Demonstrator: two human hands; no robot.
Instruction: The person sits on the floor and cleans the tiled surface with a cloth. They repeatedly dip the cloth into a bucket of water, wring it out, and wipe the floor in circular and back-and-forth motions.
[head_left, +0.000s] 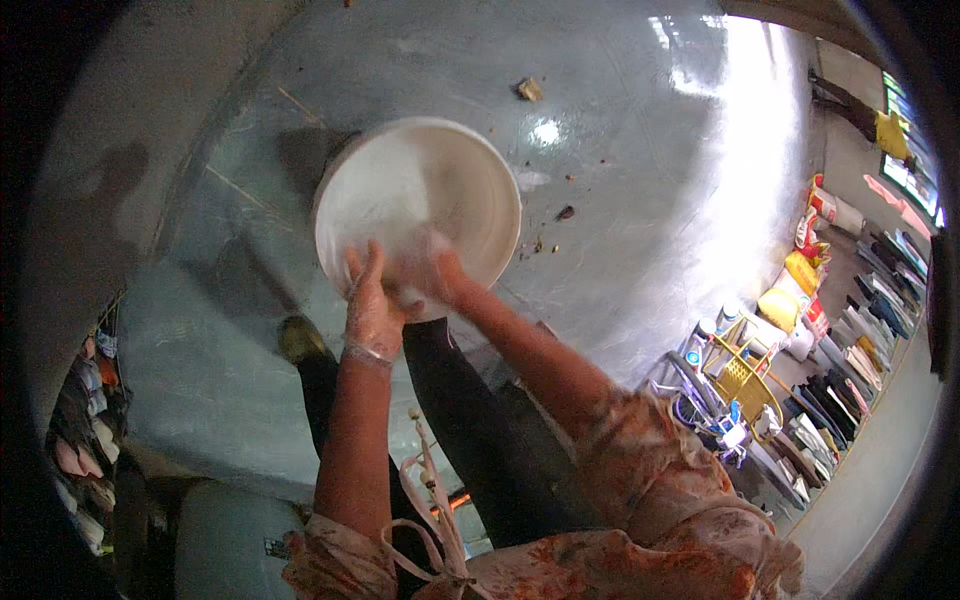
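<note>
A round white bucket (476, 176) is before me, its mouth facing up at me; whitish smears show inside. I cannot tell whether it rests on the floor. Over its near rim is my left hand (371, 307), a bracelet (367, 352) on the wrist. Its fingers are spread, and its skin looks wet or whitened. My right hand (439, 266) is beside it, inside the mouth's outline and blurred by motion. Whether the right hand holds something is hidden by the blur. Whether either hand touches the bucket is unclear.
Crumbs and a tan lump (530, 89) lie on the smooth grey floor (600, 300). On the right are a purple child's bicycle (694, 405), a yellow chair (742, 375), sacks (836, 210) and rows of folded clothes (832, 397). More cloth items (86, 442) are at left.
</note>
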